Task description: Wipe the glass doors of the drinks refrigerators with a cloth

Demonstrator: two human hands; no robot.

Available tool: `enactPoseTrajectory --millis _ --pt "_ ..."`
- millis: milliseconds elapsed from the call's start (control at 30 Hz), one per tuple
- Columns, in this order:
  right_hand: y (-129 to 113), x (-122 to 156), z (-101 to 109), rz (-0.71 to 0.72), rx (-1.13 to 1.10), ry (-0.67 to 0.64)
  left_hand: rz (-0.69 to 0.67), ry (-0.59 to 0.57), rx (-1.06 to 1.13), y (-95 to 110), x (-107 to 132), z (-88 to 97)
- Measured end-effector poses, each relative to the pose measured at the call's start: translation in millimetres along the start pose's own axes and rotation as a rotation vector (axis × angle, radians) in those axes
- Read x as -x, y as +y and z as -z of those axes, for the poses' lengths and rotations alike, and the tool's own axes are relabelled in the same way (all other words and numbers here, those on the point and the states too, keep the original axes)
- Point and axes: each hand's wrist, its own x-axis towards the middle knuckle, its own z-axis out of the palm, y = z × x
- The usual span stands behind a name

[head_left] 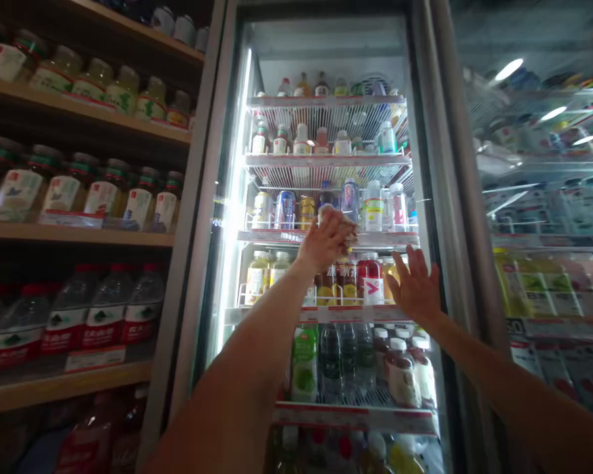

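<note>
My left hand [322,245] reaches up in front of the glass door [326,46] of a lit drinks fridge. Its fingers are closed on a crumpled, whitish and brown cloth [348,236], which appears to be against the glass at the height of the can shelf. Lower and to the right is my right hand [418,288], with its fingers spread and nothing in it. It is near the door's right side; whether the palm touches the glass, I cannot tell. Behind the hands stand cans and bottles, among them a red bottle [370,273].
Wooden shelves [79,227] with jars [101,194] and large water bottles [103,309] stand at the left. The door's metal frame [467,197] runs along the right, beside another glass-fronted fridge section [543,210] with drinks and reflections.
</note>
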Motion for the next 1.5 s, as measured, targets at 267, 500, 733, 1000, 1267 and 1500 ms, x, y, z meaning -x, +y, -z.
enactPoseTrajectory --millis 267,500,733,1000,1267,1500 --pt "-14 -5 -12 -0.084 -0.035 0.063 0.192 0.075 -0.015 10 19 -7.2" --pt "-14 -4 -11 -0.069 -0.022 0.038 0.459 0.184 -0.085 -37 46 6.3" --pt "-15 -1 -19 -0.058 -0.029 0.103 -0.096 -0.014 -0.021 4 46 -7.2" --pt "-12 0 -18 -0.061 -0.056 0.117 0.566 0.174 -0.091 -27 70 0.6" --pt "-12 1 -22 -0.074 -0.082 0.136 0.536 0.15 -0.102 -29 86 1.1" --pt "-17 0 -20 -0.105 -0.132 0.157 0.151 -0.006 -0.049 -30 97 1.4"
